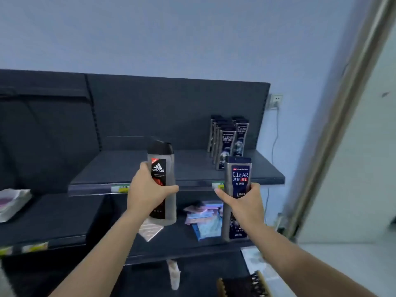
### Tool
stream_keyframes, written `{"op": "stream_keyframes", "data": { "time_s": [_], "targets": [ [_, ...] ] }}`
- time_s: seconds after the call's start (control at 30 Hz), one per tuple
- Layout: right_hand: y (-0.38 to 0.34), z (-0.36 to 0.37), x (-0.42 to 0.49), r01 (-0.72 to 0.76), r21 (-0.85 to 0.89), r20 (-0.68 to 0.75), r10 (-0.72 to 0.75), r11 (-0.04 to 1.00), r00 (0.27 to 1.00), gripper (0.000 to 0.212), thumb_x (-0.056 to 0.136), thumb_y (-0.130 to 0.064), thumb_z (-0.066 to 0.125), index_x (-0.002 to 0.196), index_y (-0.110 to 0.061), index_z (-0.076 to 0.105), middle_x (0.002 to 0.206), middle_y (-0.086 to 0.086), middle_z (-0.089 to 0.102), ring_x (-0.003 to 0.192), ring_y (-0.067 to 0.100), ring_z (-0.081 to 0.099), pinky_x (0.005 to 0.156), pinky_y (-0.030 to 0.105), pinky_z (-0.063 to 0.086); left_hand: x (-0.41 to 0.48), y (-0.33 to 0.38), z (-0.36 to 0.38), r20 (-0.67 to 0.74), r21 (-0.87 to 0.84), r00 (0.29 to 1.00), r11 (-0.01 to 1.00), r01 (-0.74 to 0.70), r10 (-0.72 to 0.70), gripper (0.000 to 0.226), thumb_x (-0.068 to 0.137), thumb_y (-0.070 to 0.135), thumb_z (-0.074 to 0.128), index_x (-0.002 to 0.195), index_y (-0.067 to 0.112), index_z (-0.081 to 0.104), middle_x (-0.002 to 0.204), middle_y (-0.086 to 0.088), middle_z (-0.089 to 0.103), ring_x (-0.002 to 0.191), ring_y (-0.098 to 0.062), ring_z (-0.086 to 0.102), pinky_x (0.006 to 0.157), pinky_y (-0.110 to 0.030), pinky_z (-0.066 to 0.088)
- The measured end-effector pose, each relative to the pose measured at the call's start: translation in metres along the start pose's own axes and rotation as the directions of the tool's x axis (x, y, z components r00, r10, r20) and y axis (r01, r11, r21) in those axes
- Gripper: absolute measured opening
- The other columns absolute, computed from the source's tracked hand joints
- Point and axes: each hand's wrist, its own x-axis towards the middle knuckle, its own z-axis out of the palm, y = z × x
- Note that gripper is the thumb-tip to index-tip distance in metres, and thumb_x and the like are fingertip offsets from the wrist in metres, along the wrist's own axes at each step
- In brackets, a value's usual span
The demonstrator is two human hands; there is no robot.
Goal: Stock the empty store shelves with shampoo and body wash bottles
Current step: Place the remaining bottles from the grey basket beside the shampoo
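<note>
1. Dark grey store shelving stands against a pale blue wall; the top shelf point(128, 168) is bare across its left and middle, and only its right end carries stock.
2. Left of centre, the left hand point(147, 189) is wrapped around the middle of an Adidas body wash bottle point(161, 183), thumb on the label side and fingers curled around the back. The bottle is upright, black cap on top, held in front of the shelf lip with its base below the shelf's level.
3. Behind and to the right, a cluster of Clear shampoo bottles point(227, 144) stands upright in two short rows running front to back at the shelf's right end.
4. Right of that, the right hand point(242, 202) grips another Clear shampoo bottle point(239, 181) around its lower middle, fingers closed on it. This bottle is also upright, its cap just in front of the foremost bottle of the cluster.
5. The relation that matters, as I judge it: both bottles have their long axes vertical already, so no turning is called for, only a lift up and forward over the lip. The right hand is nearer the matching cluster; the left hand faces the open stretch beside it.
6. Lower shelves hold flat packets point(203, 217) and a brush point(244, 286), not part of this job.
</note>
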Motion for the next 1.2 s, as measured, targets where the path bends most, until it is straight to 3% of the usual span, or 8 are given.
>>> {"op": "stream_keyframes", "data": {
  "time_s": [0.23, 0.4, 0.63, 0.9, 1.07, 1.2],
  "targets": [
    [0.023, -0.058, 0.096, -0.094, 0.028, -0.16, 0.097, 0.995, 0.982, 0.066, 0.064, -0.051, 0.084, 0.101, -0.017, 0.042, 0.088, -0.002, 0.059, 0.078, 0.02, 0.061, 0.075, 0.045, 0.054, 0.006, 0.053, 0.115, 0.15, -0.011, 0.984, 0.996, -0.092, 0.092, 0.066, 0.052, 0.039, 0.087, 0.1, 0.028, 0.043, 0.095, 0.011, 0.058, 0.085, -0.009, 0.059, 0.065, -0.027, 0.048],
    [0.035, -0.047, 0.173, -0.062, -0.079, -0.214, 0.044, 0.995, 0.976, 0.067, 0.057, -0.068, 0.078, 0.096, -0.022, 0.049, 0.091, -0.002, 0.061, 0.076, 0.019, 0.063, 0.072, 0.043, 0.057, 0.051, 0.065, 0.157, 0.208, -0.027, 0.964, 0.986, -0.163, 0.165, 0.063, 0.049, 0.041, 0.085, 0.093, 0.033, 0.041, 0.092, 0.015, 0.058, 0.083, -0.001, 0.057, 0.064, -0.026, 0.048],
    [0.04, -0.011, 0.27, -0.045, 0.019, -0.236, 0.048, 0.999, 0.971, 0.052, 0.066, -0.04, 0.086, 0.093, -0.022, 0.046, 0.099, 0.004, 0.06, 0.081, 0.018, 0.06, 0.07, 0.034, 0.048, 0.139, 0.087, 0.18, 0.16, -0.106, 0.96, 0.971, -0.214, 0.229, 0.069, 0.049, 0.037, 0.09, 0.102, 0.031, 0.046, 0.093, 0.016, 0.06, 0.085, 0.001, 0.057, 0.063, -0.018, 0.044],
    [0.051, 0.033, 0.359, -0.11, 0.05, -0.124, 0.115, 0.993, 0.986, 0.054, 0.064, -0.038, 0.088, 0.097, -0.021, 0.049, 0.101, 0.0, 0.063, 0.087, 0.022, 0.063, 0.077, 0.044, 0.057, 0.169, 0.089, 0.199, 0.087, -0.064, 0.978, 0.98, -0.187, 0.192, 0.072, 0.048, 0.038, 0.093, 0.1, 0.038, 0.042, 0.093, 0.018, 0.06, 0.085, 0.002, 0.057, 0.067, -0.022, 0.047],
    [0.058, 0.05, 0.391, -0.068, 0.059, 0.014, 0.067, 0.996, 0.998, 0.057, 0.06, -0.037, 0.09, 0.098, -0.021, 0.05, 0.104, 0.001, 0.063, 0.089, 0.019, 0.062, 0.074, 0.032, 0.049, 0.164, 0.098, 0.213, 0.011, -0.005, 0.989, 0.989, -0.15, 0.151, 0.069, 0.047, 0.04, 0.093, 0.093, 0.039, 0.042, 0.09, 0.018, 0.062, 0.084, 0.001, 0.059, 0.065, -0.02, 0.047],
    [0.062, 0.058, 0.405, -0.037, 0.097, 0.151, 0.022, 0.995, 0.988, 0.057, 0.059, -0.037, 0.091, 0.095, -0.022, 0.049, 0.104, 0.0, 0.062, 0.089, 0.018, 0.061, 0.076, 0.034, 0.052, 0.155, 0.114, 0.232, -0.069, 0.023, 0.99, 0.992, -0.122, 0.124, 0.07, 0.046, 0.041, 0.093, 0.096, 0.038, 0.044, 0.09, 0.016, 0.063, 0.084, -0.002, 0.061, 0.068, -0.023, 0.049]
  ]
}}
